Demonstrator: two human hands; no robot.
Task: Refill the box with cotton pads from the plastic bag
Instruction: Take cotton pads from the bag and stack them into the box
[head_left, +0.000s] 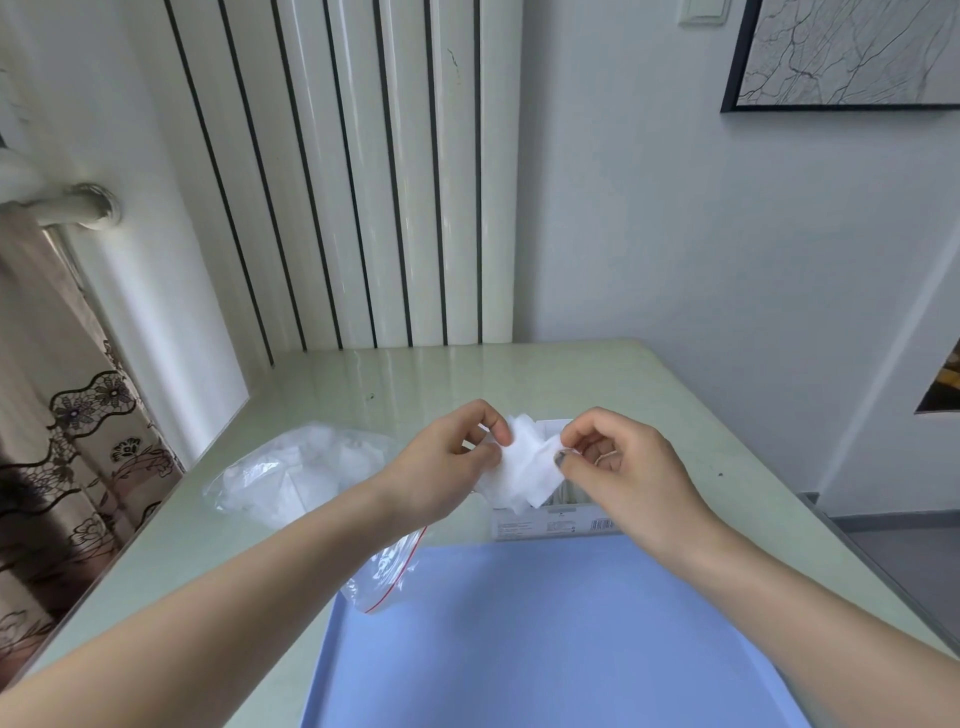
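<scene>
While both hands work above the box (558, 519), a small sheaf of cotton pads (524, 467) hangs between them, fanned and uneven. The left hand (447, 467) pinches the sheaf's left edge between thumb and forefinger; the right hand (618, 467) nips the opposite corner with curled fingertips. To my eye the two-sided hold is there to square the loose pads into a neat stack, so that they go down into the narrow opening without catching.

The box stands upright just under the pads, at about twelve o'clock from the blue tray (519, 649) and touching its far rim, its open top partly hidden by the pads and the right hand. How full it is I cannot tell. The plastic bag (306, 473) lies slumped at nine o'clock from the box, on the table (363, 374), with more white pads showing through it; its red-lined mouth trails toward six o'clock and over the tray's far left corner, under the left forearm.

Room is good toward twelve and three o'clock, where bare tabletop runs to the wall and the right edge. The tight side is nine o'clock: the left wrist hovers close over the bag, and a careless sweep there could drag it.
</scene>
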